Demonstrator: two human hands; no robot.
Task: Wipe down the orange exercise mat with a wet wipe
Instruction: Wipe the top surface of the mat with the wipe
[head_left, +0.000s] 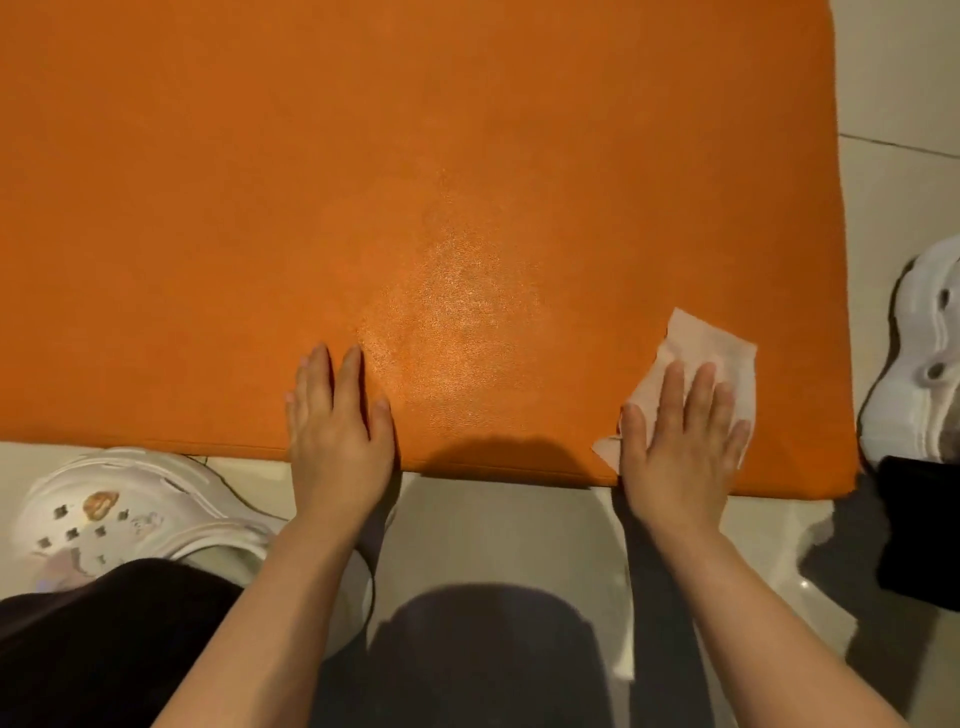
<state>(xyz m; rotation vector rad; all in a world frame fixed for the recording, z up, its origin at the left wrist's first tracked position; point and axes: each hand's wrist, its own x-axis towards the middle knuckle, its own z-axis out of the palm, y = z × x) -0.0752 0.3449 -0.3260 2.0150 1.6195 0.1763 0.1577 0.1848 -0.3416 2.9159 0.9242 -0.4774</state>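
Bare forearms reach from dark-trousered knees; the right hand (680, 431) presses flat, fingers spread, on the thin white wet wipe (696, 358) at the near right corner of the padded orange exercise mat (415, 156) on the tiled floor (493, 525), and the left hand (337, 426) lies flat, bracing the near edge. The wipe looks limp and light, so it is best worked under the palm

Mat (415, 182) lying on the floor (493, 530). Left hand (340, 431) flat at the mat's near edge, about midway along. Right hand (680, 441) flat on the wipe (696, 338), by the mat's near right corner. One shoe (130, 514) on the floor before the near edge, at left; a second shoe (919, 358) just beside the right edge.
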